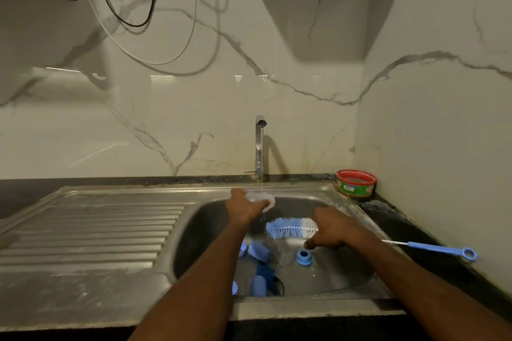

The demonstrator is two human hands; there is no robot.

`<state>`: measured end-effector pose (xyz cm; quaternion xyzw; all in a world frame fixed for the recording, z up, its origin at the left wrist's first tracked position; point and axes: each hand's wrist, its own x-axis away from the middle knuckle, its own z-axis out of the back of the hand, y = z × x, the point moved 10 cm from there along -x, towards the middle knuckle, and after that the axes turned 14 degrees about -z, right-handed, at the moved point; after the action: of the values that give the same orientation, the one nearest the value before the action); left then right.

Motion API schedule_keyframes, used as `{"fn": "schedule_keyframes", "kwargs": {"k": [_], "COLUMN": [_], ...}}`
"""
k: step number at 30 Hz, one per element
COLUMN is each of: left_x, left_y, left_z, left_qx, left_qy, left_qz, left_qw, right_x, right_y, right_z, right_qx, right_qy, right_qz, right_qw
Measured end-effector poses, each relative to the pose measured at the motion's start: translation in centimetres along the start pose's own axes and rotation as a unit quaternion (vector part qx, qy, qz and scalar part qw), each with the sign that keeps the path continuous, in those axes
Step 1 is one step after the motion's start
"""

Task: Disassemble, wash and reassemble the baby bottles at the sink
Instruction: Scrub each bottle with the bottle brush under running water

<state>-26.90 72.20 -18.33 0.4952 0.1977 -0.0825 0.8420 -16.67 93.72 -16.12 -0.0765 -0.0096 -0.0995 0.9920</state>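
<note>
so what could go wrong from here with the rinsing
1. Loose blue bottle parts lie around the drain in the sink; the running water may push a small one into it.
2. The left hand holds a wet clear bottle piece under the tap; it could slip.
3. The right hand grips the bottle brush, whose long handle sticks out over the counter and might snag.

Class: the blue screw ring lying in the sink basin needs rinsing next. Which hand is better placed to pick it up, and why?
The right hand: it holds the bottle brush just above the blue ring. The left hand grips a clear bottle part under the tap stream.
</note>
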Motion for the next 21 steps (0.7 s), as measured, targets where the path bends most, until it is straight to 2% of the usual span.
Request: {"fn": "schedule_keyframes", "kwargs": {"k": [2, 4, 7, 11, 14, 18, 21], "left_x": [0.0, -0.2, -0.6, -0.5, -0.5, -1.1, -1.3], "left_y": [-0.9, -1.1, -0.9, 0.3, 0.6, 0.5, 1.8], "left_z": [-1.3, -2.1, -2.2, -2.0, -1.5, -1.2, -0.3], "left_qx": [0.04, 0.05, 0.047, -0.038, -0.077, -0.054, -0.013], "left_qy": [-0.029, -0.048, -0.04, -0.052, -0.03, -0.007, 0.033], "left_qz": [0.034, 0.035, 0.026, -0.033, -0.057, -0.056, -0.088], "left_qw": [0.998, 0.997, 0.998, 0.997, 0.995, 0.997, 0.996], "right_x": [-0.1, -0.1, -0.2, 0.0, 0.0, -0.5, -0.7], "right_y": [0.0, 0.1, 0.1, -0.1, -0.2, 0.0, -0.1], "right_z": [-0.2, -0.3, -0.3, -0.1, 0.0, -0.1, 0.0], "right_qx": [0.003, -0.004, -0.003, -0.005, -0.009, 0.002, 0.012], "right_qy": [0.004, 0.003, 0.004, -0.005, 0.0, 0.011, 0.014], "right_qz": [-0.001, 0.0, 0.005, 0.0, 0.003, 0.008, 0.011], "right_qw": [1.0, 1.0, 1.0, 1.0, 1.0, 1.0, 1.0]}}
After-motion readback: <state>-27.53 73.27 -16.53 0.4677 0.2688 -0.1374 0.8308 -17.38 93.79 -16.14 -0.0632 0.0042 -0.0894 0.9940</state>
